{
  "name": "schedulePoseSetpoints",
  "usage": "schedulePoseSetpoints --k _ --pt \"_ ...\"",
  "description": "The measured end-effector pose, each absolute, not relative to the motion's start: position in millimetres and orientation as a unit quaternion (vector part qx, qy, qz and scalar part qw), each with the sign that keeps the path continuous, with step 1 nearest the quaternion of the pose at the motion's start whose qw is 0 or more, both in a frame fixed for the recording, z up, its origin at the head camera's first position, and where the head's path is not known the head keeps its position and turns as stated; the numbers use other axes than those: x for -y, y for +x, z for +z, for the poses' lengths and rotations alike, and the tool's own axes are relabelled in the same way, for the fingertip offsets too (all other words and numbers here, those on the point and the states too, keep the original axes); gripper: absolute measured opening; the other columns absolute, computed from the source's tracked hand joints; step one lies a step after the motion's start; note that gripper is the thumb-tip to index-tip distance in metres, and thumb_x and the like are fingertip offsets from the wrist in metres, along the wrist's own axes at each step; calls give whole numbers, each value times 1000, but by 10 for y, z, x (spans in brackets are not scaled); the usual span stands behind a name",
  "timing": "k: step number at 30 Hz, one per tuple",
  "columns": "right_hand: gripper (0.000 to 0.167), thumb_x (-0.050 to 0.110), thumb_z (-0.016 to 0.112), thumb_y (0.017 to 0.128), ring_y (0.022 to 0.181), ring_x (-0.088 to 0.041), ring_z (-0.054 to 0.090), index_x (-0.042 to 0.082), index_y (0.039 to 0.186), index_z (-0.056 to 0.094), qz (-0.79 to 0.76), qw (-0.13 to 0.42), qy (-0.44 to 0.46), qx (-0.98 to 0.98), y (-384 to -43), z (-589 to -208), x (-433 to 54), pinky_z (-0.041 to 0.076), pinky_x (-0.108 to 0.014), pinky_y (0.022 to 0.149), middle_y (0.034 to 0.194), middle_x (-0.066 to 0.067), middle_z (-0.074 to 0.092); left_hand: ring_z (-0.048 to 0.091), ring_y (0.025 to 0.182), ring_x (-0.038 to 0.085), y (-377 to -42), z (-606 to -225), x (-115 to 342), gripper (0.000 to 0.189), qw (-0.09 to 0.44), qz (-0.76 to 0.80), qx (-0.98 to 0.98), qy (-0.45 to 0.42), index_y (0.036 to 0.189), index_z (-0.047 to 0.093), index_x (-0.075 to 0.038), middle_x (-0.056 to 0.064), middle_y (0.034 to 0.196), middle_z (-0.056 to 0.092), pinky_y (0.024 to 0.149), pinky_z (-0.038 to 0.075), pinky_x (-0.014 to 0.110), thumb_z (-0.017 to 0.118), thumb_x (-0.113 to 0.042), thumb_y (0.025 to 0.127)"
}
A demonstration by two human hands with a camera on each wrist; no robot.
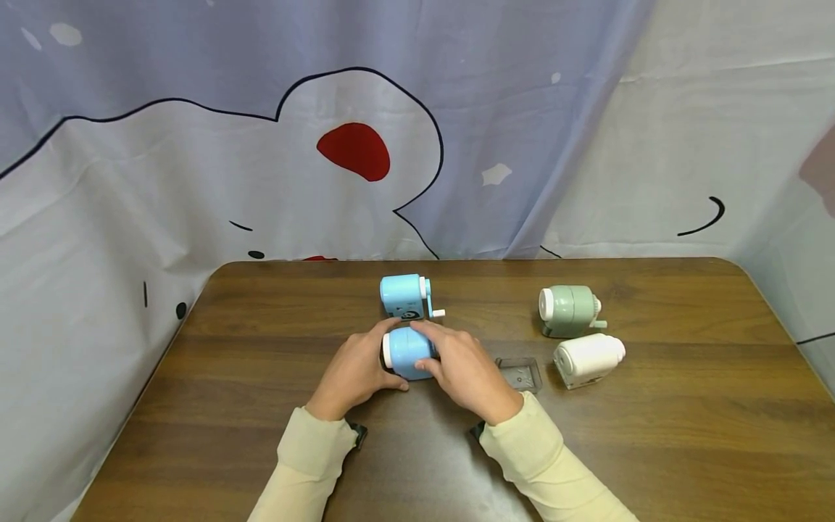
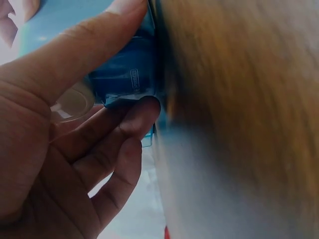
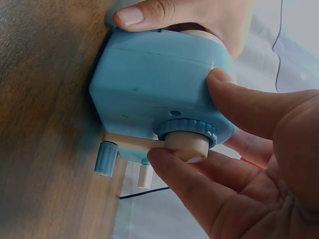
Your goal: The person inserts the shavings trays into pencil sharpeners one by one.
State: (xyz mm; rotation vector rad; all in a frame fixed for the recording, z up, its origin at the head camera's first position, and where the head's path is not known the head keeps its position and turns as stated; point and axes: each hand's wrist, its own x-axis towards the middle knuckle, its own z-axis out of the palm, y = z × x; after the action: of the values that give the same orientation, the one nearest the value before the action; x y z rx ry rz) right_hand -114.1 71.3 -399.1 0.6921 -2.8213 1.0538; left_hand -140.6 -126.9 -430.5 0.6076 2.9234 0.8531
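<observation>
A blue hand-crank pencil sharpener stands on the table between the two hands. My left hand grips it from the left, thumb along the near side and fingers round the far side. From the right, my right hand holds its body, the thumb on the near upper edge. In the right wrist view a fingertip of that hand touches the white crank arm, which has a blue knob. Just behind stands a lighter blue pencil sharpener with a white crank handle.
Right of the right hand lies a clear grey tray, partly hidden by it. Farther right stand a green pencil sharpener and a white one. The wooden table ends at a printed curtain behind.
</observation>
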Motion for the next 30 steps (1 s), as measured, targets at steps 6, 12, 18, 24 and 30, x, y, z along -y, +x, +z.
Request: schedulePoseSetpoints --k 6,12,18,24,30 --pt "55 16 78 88 121 -31 61 5 138 58 338 29 227 913 -1142 -3997 -714 49 -47 99 137 -14 62 68 96 26 -1400 -4297 1260 101 16 275 -941 195 143 51 -3 14 115 70 86 55 44 100 -25 57" --pt "55 15 78 88 121 -31 61 5 138 59 338 35 228 912 -1143 -4004 -712 49 -47 99 137 -14 62 68 94 25 -1406 -4298 1247 101 12 277 -941 192 141 52 -2 14 112 70 84 55 44 101 -26 56" --pt "55 14 78 88 121 -32 61 4 138 59 341 38 231 910 -1140 -4001 -712 49 -46 99 136 -16 62 69 93 26 -1401 -4299 1234 100 6 275 -943 189 140 54 -2 14 111 71 82 55 44 101 -26 55" --pt "55 15 78 88 121 -32 61 4 138 59 343 42 233 909 -1132 -4009 -720 49 -46 100 136 -16 61 69 92 25 -1384 -4304 1224 100 0 278 -942 187 140 53 -2 14 111 71 81 56 43 101 -26 55" --pt "56 16 79 88 122 -32 61 5 138 59 348 47 233 907 -1130 -4032 -731 48 -46 100 137 -15 61 69 93 25 -1355 -4310 1214 102 0 285 -943 175 143 50 -2 15 111 71 81 56 44 101 -23 56"
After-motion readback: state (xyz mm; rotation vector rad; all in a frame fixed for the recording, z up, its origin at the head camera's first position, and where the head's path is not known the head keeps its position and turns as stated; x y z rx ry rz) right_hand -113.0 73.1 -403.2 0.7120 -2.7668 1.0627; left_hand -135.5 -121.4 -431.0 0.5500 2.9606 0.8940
